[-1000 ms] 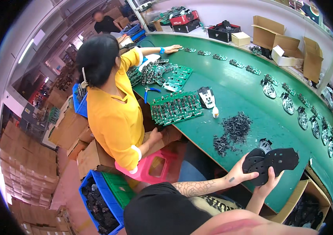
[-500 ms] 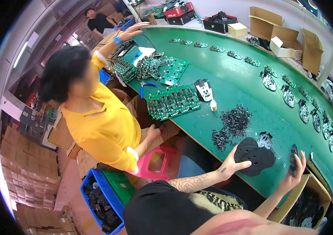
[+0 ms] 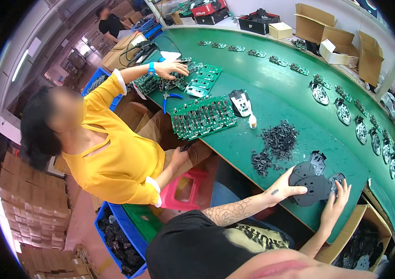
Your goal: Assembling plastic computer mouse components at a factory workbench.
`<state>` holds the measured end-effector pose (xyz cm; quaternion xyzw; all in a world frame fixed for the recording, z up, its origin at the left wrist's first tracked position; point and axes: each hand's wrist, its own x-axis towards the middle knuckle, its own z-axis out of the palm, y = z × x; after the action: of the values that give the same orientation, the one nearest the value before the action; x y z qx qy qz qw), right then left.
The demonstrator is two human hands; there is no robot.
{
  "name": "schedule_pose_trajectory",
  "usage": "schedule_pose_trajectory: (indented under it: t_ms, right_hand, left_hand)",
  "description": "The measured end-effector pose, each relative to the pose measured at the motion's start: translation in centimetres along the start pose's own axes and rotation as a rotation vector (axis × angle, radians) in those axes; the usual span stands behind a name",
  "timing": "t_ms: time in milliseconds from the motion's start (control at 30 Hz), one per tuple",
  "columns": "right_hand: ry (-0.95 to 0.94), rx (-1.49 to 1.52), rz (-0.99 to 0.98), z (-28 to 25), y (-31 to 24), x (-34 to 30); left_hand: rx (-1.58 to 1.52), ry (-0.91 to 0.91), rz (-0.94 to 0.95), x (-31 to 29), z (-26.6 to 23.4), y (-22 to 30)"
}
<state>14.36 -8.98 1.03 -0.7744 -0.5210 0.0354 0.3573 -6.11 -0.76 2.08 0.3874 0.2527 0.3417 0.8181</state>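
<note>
My left hand (image 3: 284,188) grips a fanned stack of black plastic mouse base shells (image 3: 310,185), thumb on top, above the green bench near its front edge. In my right hand (image 3: 336,205) is another mouse base shell (image 3: 335,179), its grey inner side partly showing, close against the stack's right side. Just beyond the stack, one more shell with a grey inside (image 3: 317,162) lies on the bench. A heap of small black plastic pieces (image 3: 278,142) is to the left of it.
Circuit boards (image 3: 203,117), a white bottle (image 3: 252,122) and blue pliers (image 3: 169,98) lie leftward. A co-worker in yellow (image 3: 114,153) sits left, one arm over the bench. Mouse bases (image 3: 342,113) line the far right. An open carton (image 3: 346,235) stands beside my right arm.
My right hand has moved left with its shell, which now shows its grey side beside the stack. My left hand has shifted slightly right. The co-worker's raised arm has come down over the boards.
</note>
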Motion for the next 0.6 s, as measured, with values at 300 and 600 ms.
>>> schedule_pose_trajectory:
  t_ms: [300,600]
  right_hand:
    - [-0.018,-0.121,0.003,-0.9,-0.5,1.3]
    - [-0.081,-0.054,-0.042,-0.7,-0.1,-0.1]
  left_hand:
    - [-0.009,0.111,-0.068,1.7,0.7,0.2]
    - [-0.057,0.023,-0.131,-0.3,1.5,-0.4]
